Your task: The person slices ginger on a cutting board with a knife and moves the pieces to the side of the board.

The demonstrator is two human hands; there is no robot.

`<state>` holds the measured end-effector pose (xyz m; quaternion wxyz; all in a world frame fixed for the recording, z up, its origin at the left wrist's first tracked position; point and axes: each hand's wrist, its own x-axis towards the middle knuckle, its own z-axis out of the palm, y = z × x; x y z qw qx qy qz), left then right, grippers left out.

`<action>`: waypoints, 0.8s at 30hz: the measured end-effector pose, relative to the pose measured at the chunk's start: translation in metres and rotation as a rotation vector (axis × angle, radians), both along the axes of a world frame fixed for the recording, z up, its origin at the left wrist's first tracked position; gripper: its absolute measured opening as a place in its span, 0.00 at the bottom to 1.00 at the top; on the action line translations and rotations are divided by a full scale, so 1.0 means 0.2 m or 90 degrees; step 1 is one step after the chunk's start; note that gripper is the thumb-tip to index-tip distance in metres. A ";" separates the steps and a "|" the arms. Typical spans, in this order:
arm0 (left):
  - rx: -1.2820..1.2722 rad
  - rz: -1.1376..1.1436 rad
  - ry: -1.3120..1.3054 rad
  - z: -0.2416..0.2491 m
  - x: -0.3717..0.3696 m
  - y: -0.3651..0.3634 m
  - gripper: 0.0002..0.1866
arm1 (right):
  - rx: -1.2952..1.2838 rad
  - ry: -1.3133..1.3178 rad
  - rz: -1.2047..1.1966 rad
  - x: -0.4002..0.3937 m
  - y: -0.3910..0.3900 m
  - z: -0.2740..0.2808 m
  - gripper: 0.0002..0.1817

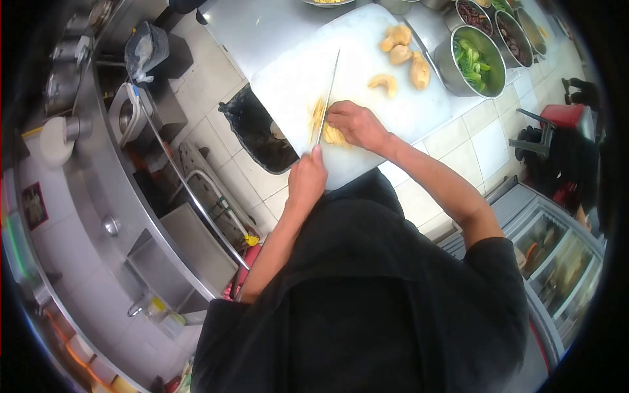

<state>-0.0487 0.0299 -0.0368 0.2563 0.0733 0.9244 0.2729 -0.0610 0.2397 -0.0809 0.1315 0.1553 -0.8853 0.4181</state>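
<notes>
My left hand (308, 178) is closed around the handle of a kitchen knife (331, 85), its blade pointing away from me over a white cutting board (288, 69). My right hand (359, 126) presses curled fingers onto a stack of sliced ginger (335, 135), right beside the blade. Thin ginger shreds (317, 114) lie on the blade's left side. Farther up the board are several peeled ginger pieces (419, 71), and a curved ginger piece (383, 84) sits apart from them, nearer my right hand.
A metal pot of green vegetables (471, 62) stands right of the board, near other metal containers (513, 40). Another knife (422, 46) lies along the board's right edge. Below its left edge is a black-lined bin (252, 128). A steel counter with a sink (164, 262) runs along the left.
</notes>
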 end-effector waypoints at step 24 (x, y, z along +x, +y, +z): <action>-0.014 0.051 -0.080 0.29 -0.06 0.07 0.36 | -0.007 -0.008 -0.034 0.00 0.00 -0.04 0.12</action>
